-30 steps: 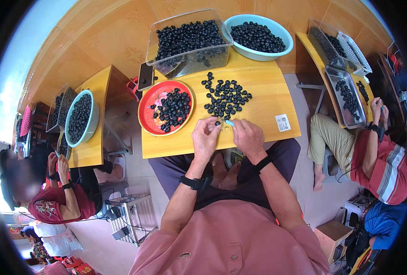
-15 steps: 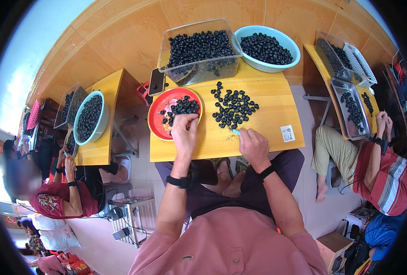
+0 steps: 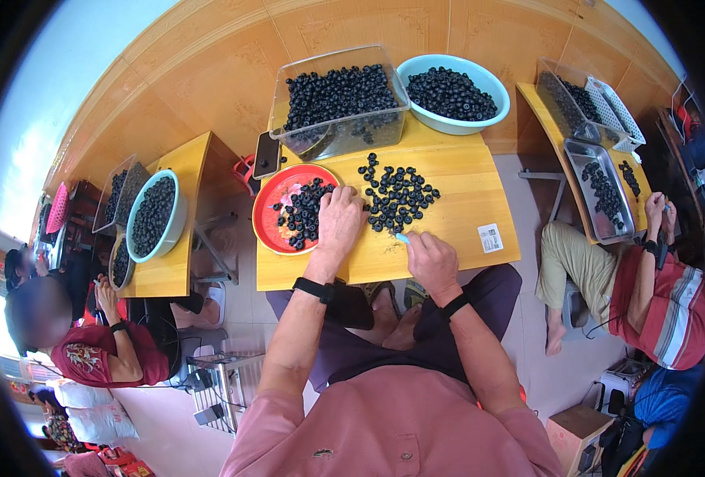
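Note:
Small round black ring-like parts (image 3: 404, 193) lie in a loose pile on the yellow table (image 3: 464, 219). More of them fill the right half of a red plate (image 3: 267, 208). Between plate and pile is my left hand (image 3: 341, 221), its fingers bent and somewhat apart at the pile's left edge; I see nothing held, though the fingertips are partly hidden. Below the pile, my right hand (image 3: 433, 261) is closed around a thin tool with a light blue handle (image 3: 402, 238); its working end is too small to make out.
At the table's back stand a clear bin (image 3: 340, 139) and a light blue basin (image 3: 452, 123), both full of black parts. A phone (image 3: 267, 154) lies by the plate, a white label (image 3: 490, 238) at the right. Co-workers sit at tables left (image 3: 118, 350) and right (image 3: 658, 310).
My left hand has moved right, from over the plate's edge to the pile's left side. My right hand, still holding the tool, is slightly lower and further left. The whole view has shifted a little.

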Available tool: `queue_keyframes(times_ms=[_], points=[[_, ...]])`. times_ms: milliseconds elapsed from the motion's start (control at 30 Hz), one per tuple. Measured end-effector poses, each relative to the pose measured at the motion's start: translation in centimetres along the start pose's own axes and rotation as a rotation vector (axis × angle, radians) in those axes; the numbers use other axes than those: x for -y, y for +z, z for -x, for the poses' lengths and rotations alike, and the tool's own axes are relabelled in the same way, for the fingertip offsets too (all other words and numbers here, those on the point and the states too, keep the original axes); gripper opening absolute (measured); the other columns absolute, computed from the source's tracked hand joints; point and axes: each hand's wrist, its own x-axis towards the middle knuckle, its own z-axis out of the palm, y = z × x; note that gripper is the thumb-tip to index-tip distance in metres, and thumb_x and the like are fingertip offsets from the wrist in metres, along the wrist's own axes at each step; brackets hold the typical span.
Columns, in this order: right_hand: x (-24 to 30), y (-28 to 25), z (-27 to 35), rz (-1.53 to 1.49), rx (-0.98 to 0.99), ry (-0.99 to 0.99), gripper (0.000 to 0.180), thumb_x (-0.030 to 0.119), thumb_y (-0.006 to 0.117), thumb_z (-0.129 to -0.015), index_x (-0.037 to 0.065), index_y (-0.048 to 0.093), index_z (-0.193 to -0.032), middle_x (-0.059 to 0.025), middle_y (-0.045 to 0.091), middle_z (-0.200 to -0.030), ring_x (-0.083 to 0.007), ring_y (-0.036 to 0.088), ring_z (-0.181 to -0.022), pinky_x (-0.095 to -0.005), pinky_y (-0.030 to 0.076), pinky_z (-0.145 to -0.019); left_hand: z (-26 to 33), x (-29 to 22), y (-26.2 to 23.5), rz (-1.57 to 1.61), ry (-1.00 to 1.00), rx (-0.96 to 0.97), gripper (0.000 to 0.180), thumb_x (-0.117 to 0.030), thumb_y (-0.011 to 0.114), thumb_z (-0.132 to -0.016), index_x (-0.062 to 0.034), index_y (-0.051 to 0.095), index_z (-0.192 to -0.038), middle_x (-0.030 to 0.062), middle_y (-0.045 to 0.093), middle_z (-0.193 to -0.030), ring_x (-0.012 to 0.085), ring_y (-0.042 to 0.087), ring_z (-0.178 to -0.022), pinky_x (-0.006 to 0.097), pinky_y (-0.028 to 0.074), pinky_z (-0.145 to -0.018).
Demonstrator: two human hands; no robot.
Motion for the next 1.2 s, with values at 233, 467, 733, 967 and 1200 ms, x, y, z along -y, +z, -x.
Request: queue_keyframes(times_ms=[233,467,733,967,1200], points=[[0.0,-0.4,0.1,0.002,-0.014,0.01,0.008,0.01,0.072,-0.089,0.008,0.072,-0.097,-0.0062,0.059,-0.078,-0.0241,0.067,-0.071,-0.0392,0.055,-0.062,0.7,-2.0,-1.6,0.56,-0.309,-0.103,0.018,-0.009,0.083,-0.085,-0.0038,0.076,-0.1,0.0103,0.074,-0.095,0.025,0.073,-0.087,0.037,0.058,-0.083],[0.2,-0.4,-0.2,0.008,0.015,0.018,0.007,0.011,0.071,-0.091,0.008,0.071,-0.098,-0.0062,0.059,-0.078,-0.0242,0.067,-0.072,-0.0395,0.054,-0.062,4.3,-5.2,0.7,1.169,-0.614,-0.089,0.029,-0.002,0.082,-0.091,0.0034,0.073,-0.118,0.0,0.069,-0.091,0.0069,0.062,-0.079,0.023,0.053,-0.074],[0.1,-0.2,0.0,0.036,0.03,0.031,0.006,0.012,0.07,-0.093,0.008,0.07,-0.098,-0.0063,0.058,-0.077,-0.0247,0.066,-0.07,-0.0394,0.053,-0.06,6.0,-6.6,2.6,1.084,-0.521,-0.204,0.024,0.004,0.077,-0.091,0.0002,0.078,-0.115,0.0046,0.062,-0.101,0.0114,0.062,-0.083,0.026,0.053,-0.075],[0.0,-0.4,-0.1,0.024,0.017,-0.053,0.008,0.011,0.071,-0.09,0.008,0.07,-0.097,-0.0065,0.057,-0.075,-0.0241,0.065,-0.067,-0.039,0.052,-0.058,6.1,-7.3,3.5,1.136,-0.502,-0.27,0.033,0.007,0.078,-0.088,-0.0022,0.074,-0.12,0.0073,0.064,-0.102,0.014,0.068,-0.09,0.026,0.058,-0.08],[-0.1,-0.5,-0.1,0.017,0.024,-0.075,0.009,0.012,0.071,-0.09,0.008,0.071,-0.098,-0.0059,0.056,-0.073,-0.0231,0.064,-0.065,-0.0384,0.052,-0.057,6.3,-7.0,2.9,1.028,-0.437,-0.249,0.03,0.006,0.08,-0.086,-0.0027,0.076,-0.115,0.0074,0.064,-0.1,0.0139,0.066,-0.081,0.027,0.056,-0.073]])
